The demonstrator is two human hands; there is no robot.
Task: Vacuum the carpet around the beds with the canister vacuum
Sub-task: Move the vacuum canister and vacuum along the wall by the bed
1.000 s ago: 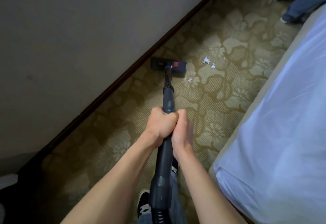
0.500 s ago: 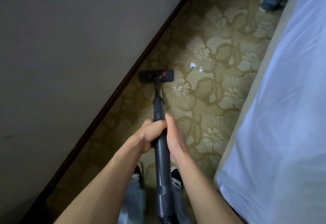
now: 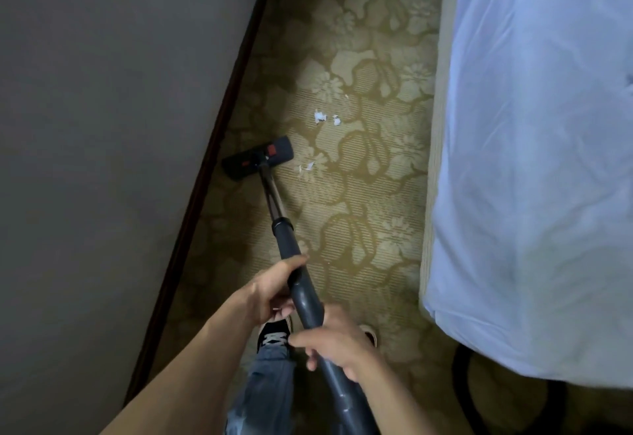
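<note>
While both hands, left hand (image 3: 270, 292) and right hand (image 3: 337, 342), wrap their fingers around the vacuum wand (image 3: 301, 290), the floor head (image 3: 258, 157) rests on carpet (image 3: 359, 195) beside the baseboard (image 3: 205, 177); paper scraps (image 3: 320, 115) lie just ahead-right, so a straight push would likely miss them.

Plain grey-beige wall (image 3: 102, 126) filling the left, dark wooden skirting board (image 3: 219, 133) along its foot, olive carpet (image 3: 370, 195) patterned with pale flowers, bed (image 3: 534, 160) with pale blue sheet on the right, dim soft light
</note>
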